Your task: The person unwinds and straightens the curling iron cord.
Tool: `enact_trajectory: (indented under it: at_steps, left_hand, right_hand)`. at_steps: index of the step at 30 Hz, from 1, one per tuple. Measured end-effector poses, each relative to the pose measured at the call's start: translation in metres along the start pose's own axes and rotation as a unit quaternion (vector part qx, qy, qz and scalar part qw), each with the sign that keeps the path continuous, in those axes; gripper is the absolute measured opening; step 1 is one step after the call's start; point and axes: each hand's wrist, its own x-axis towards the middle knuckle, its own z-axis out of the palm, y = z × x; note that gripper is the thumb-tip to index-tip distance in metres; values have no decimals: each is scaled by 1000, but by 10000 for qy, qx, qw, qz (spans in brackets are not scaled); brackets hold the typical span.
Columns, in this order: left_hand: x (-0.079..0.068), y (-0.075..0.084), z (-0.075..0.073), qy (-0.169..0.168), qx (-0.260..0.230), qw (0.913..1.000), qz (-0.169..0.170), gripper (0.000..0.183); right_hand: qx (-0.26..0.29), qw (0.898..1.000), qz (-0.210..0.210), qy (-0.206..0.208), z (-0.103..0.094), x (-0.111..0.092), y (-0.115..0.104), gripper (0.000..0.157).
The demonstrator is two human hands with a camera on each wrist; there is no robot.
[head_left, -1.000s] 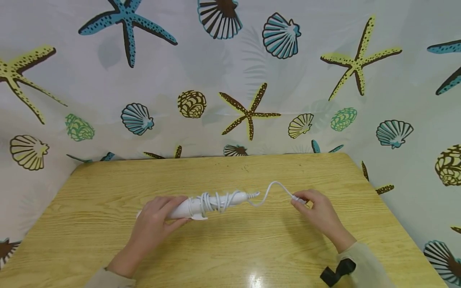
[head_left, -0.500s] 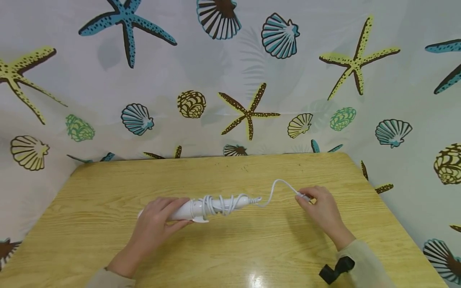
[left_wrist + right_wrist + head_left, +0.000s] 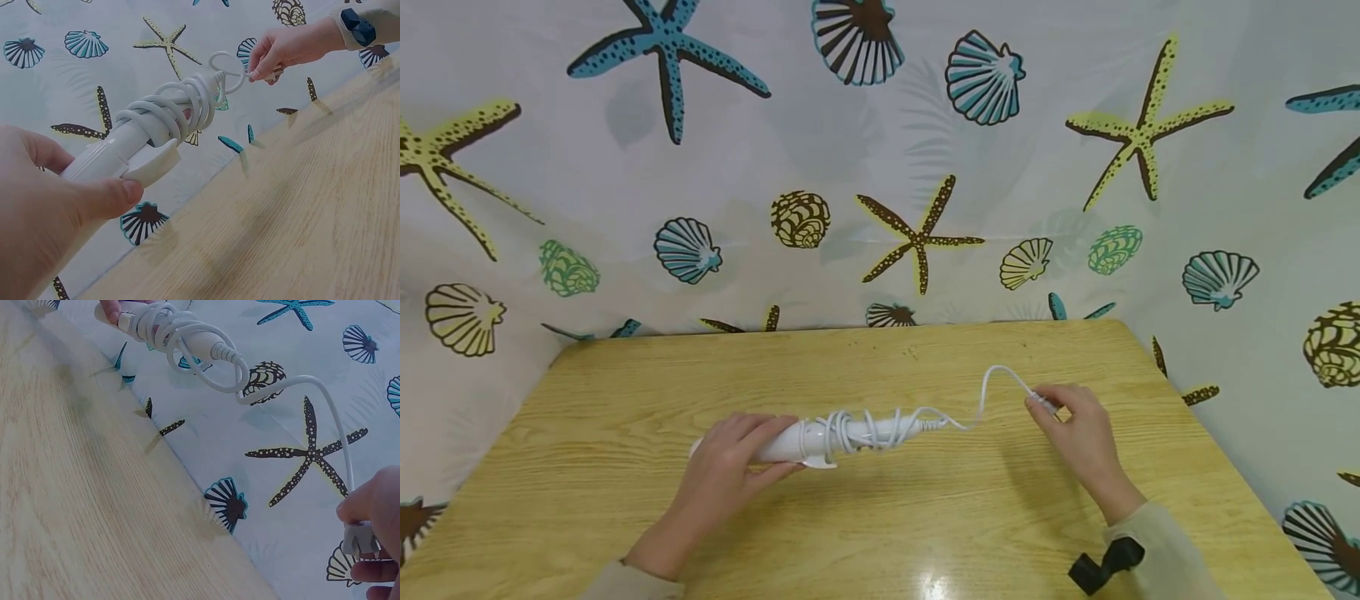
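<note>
White corded appliance (image 3: 784,445): gripped by left fingers (image 3: 771,429), long axis aimed roughly toward plug (image 3: 359,537), which was pinched right of appliance by right fingers (image 3: 369,500).

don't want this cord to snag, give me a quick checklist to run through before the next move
1. Left grip secure on the white appliance: ok, fingers and thumb are around its body.
2. Right grip on the plug: ok, thumb and fingers pinch it.
3. Cord fully unwound: not ok, several loops circle the appliance.
4. Free stretch of cord slack: ok, it curves between appliance and plug.
5. Appliance lifted off the table: ok, the wrist views show it raised.
6. Appliance's far end undamaged: cannot tell, the left grip mostly covers it.
</note>
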Motion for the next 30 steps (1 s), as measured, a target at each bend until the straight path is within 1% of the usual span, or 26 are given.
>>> enact_trajectory:
  at_steps: [5,14,19,21,24,26,27,30]
  left_hand:
    - [0,0,-1,26,17,10000,-32,58]
    - [-1,0,-2,8,121,9998,-157,57]
    - [-1,-1,-1,56,182,9995,-236,57]
    - [0,-1,-1,71,192,9994,-265,57]
    - [0,-1,-1,70,191,9993,-302,57]
    - [0,-2,-2,54,202,9992,-338,56]
    - [0,-2,-2,49,215,9991,-352,56]
    - [0,-2,-2,61,227,9990,-373,55]
  right_hand:
    - [180,9997,-143,117,-1,-1,0,15]
    - [343,9977,-570,109,2,-4,0,14]
    - [631,9956,-686,27,2,-5,0,16]
    - [805,9938,-767,17,2,-5,1,18]
    - [1094,9889,-1007,56,2,-6,1,23]
    - [1253,9848,-1204,79,-2,-6,-7,24]
    - [1306,9832,-1272,54,-4,-6,-11,24]
    - [1380,9812,-1351,-43,-5,-7,-11,25]
